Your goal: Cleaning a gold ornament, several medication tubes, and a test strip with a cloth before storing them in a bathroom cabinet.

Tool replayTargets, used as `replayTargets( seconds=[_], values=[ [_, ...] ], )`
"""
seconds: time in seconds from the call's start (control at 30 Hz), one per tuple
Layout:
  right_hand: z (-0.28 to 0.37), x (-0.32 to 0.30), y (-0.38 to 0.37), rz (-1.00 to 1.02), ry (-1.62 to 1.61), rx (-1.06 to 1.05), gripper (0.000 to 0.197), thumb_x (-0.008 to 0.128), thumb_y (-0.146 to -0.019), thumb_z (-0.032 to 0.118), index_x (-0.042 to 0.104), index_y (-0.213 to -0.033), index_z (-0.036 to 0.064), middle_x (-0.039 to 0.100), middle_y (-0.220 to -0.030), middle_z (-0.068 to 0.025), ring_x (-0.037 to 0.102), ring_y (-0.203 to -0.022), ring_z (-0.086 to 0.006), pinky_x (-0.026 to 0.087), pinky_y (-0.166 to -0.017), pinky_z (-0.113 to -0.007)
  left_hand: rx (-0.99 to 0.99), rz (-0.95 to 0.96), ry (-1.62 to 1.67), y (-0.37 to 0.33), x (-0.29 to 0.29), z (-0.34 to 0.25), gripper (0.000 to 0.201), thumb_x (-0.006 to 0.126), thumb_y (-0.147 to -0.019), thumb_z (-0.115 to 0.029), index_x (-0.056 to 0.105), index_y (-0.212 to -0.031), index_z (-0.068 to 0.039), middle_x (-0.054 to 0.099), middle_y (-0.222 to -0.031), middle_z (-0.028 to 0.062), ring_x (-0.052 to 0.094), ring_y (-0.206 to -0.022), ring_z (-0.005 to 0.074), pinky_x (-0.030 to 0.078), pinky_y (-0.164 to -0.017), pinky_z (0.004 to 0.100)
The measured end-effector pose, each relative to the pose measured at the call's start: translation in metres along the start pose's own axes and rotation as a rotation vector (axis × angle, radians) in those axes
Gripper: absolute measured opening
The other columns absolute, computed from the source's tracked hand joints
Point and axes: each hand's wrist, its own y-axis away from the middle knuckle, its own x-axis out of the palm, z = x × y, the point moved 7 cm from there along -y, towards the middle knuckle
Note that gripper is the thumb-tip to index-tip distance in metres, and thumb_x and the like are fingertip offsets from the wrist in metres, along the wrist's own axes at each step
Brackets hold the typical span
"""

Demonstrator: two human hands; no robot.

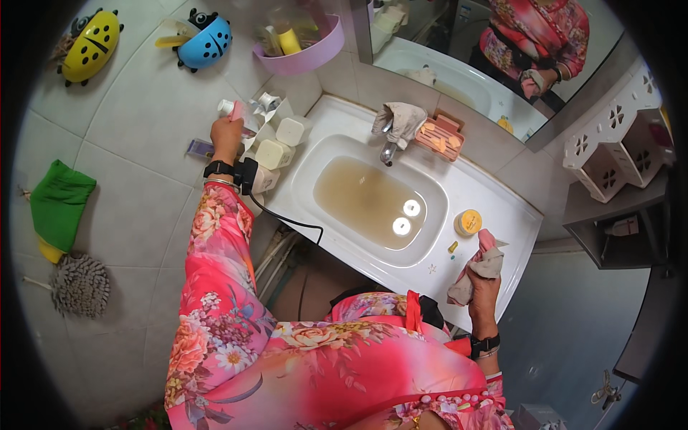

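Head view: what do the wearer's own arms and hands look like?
Both hands bare, no gloves. Left hand: black wristband with a black boxy module and a black cable, plus a thin metallic bangle. Left sleeve: pink-red floral print. Right hand: black wrist strap.

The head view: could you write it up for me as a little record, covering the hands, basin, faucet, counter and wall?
Left hand: at a white-capped bottle; grip unclear
Right hand: closed around a pink-and-grey cloth
Basin: holds cloudy brownish water
Faucet: greyish rag draped over it
Counter: round yellow-topped jar, between basin and right hand
Wall: yellow ladybird holder and blue ladybird holder
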Motion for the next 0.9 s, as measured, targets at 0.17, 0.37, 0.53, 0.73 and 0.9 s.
replayTargets(
  seconds=[0.17,0.37,0.53,0.73,0.9],
  values=[
    [-0.002,-0.005,-0.002,-0.001,0.018,-0.011,0.038,0.064,-0.075,-0.002,0.051,-0.111,0.0009,0.054,-0.097,-0.0025,0.053,-0.085,-0.0127,0.045,-0.076,-0.026,-0.102,-0.063,0.187,-0.011,-0.002,0.030,0.025,0.065,-0.070,-0.018,0.061,-0.080,0.005,0.061,-0.069,0.0101,0.057,-0.060,0.0203,0.044,-0.058,0.0333],
    [-0.007,-0.011,-0.002,-0.014,0.006,0.005,0.038,0.064,-0.075,-0.002,0.051,-0.110,0.0008,0.054,-0.098,-0.0025,0.053,-0.086,-0.0127,0.044,-0.076,-0.026,-0.071,-0.067,0.248,0.002,-0.015,0.005,0.050,0.068,-0.066,-0.020,0.049,-0.102,0.010,0.058,-0.098,0.0238,0.059,-0.091,0.0339,0.045,-0.080,0.0361],
    [-0.008,-0.013,-0.002,0.003,0.001,0.006,0.038,0.064,-0.075,-0.002,0.051,-0.111,0.0009,0.055,-0.096,-0.0025,0.054,-0.085,-0.0132,0.045,-0.076,-0.026,0.082,-0.402,-0.006,0.020,-0.063,0.001,0.051,0.071,-0.072,-0.023,0.048,-0.107,0.007,0.056,-0.098,0.0145,0.054,-0.090,0.0215,0.044,-0.078,0.0311],
    [-0.031,-0.052,0.000,-0.077,-0.020,0.062,0.049,0.066,-0.072,-0.002,0.048,-0.117,0.0019,0.055,-0.102,-0.0035,0.055,-0.092,-0.0153,0.046,-0.079,-0.028,0.295,-0.072,0.507,0.073,-0.029,-0.087,0.033,0.061,-0.080,-0.012,0.049,-0.109,-0.002,0.052,-0.099,0.0078,0.048,-0.091,0.0182,0.042,-0.078,0.0295],
    [-0.024,-0.057,0.000,-0.048,-0.135,0.004,0.054,0.065,-0.072,-0.005,0.043,-0.120,0.0039,0.054,-0.106,-0.0038,0.053,-0.096,-0.0151,0.045,-0.082,-0.028,0.309,0.277,0.454,0.153,0.045,-0.145,0.018,0.058,-0.084,-0.010,0.057,-0.100,-0.001,0.057,-0.094,0.0038,0.051,-0.081,0.0125,0.042,-0.075,0.0244]
  ],
)
